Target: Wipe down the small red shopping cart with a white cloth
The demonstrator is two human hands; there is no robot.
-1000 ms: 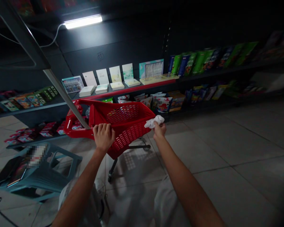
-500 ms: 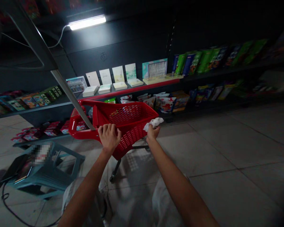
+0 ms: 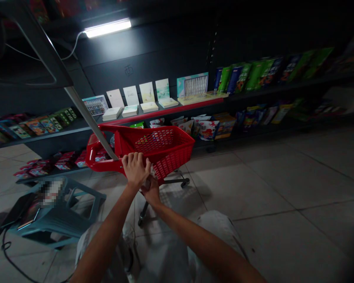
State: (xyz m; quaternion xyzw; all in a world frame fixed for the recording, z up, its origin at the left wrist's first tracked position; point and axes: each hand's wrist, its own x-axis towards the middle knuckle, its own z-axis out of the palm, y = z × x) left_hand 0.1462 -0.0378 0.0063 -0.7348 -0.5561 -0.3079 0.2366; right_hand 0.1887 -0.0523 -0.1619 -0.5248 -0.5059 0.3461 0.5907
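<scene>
A small red plastic shopping cart (image 3: pixel 177 155) stands before me, its basket sides pierced with holes. My left hand (image 3: pixel 135 169) is closed over the near rim of the basket, beside the foot of a grey pole. Just below and to the right of it, my right hand (image 3: pixel 151 190) presses a crumpled white cloth (image 3: pixel 152 171) against the near side of the basket. Most of the cloth is hidden by my fingers and the left hand. The cart's handle (image 3: pixel 102 166) points left.
Behind the cart runs a dark shelf with a red edge (image 3: pixel 153 114), holding boxes, books and snack bags. A lit tube lamp (image 3: pixel 107 28) hangs above. At left, a blue plastic stool (image 3: pixel 76 216) bears a phone-like device with a cable. A grey pole (image 3: pixel 90 120) rises from the cart.
My right hand has moved left with the white cloth, from the front end of the basket to beside my left hand. The front of the cart has shifted slightly; my left hand stays put.
</scene>
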